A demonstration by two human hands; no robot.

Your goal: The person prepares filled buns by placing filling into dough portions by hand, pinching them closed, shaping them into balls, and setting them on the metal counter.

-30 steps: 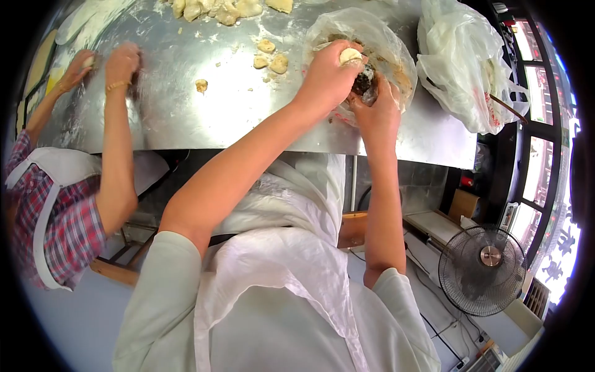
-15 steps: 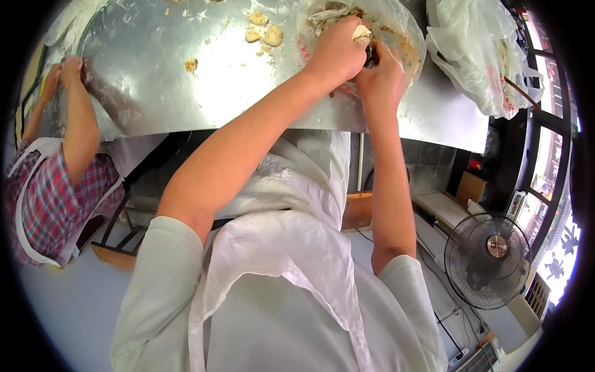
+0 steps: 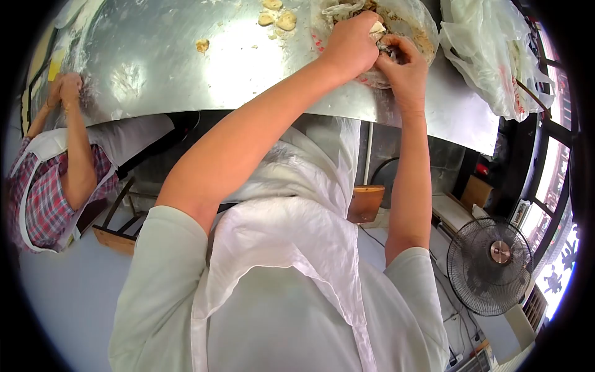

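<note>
My left hand (image 3: 352, 44) is closed around a piece of pale dough (image 3: 377, 28), part of which shows beyond the fingers. Beside it, my right hand (image 3: 407, 67) has its thumb and fingers curled into a pinch against some dark, crumbly filling (image 3: 385, 47) at the dough. Both hands are over an open clear plastic bag (image 3: 432, 31) with red print, which lies on the metal table (image 3: 167, 68) with brownish filling inside. My left hand hides part of the bag and most of the dough.
Several flattened dough pieces (image 3: 285, 20) and a browned scrap (image 3: 202, 46) lie left of my hands. A white plastic bag (image 3: 480, 53) stands at the table's right end. A co-worker's hands (image 3: 67, 87) work at the left. A fan (image 3: 489, 266) stands at lower right.
The view has shifted a little, so the table things appear farther right and higher. My right hand's fingers have curled more visibly beside the dough. The co-worker's hands have moved slightly.
</note>
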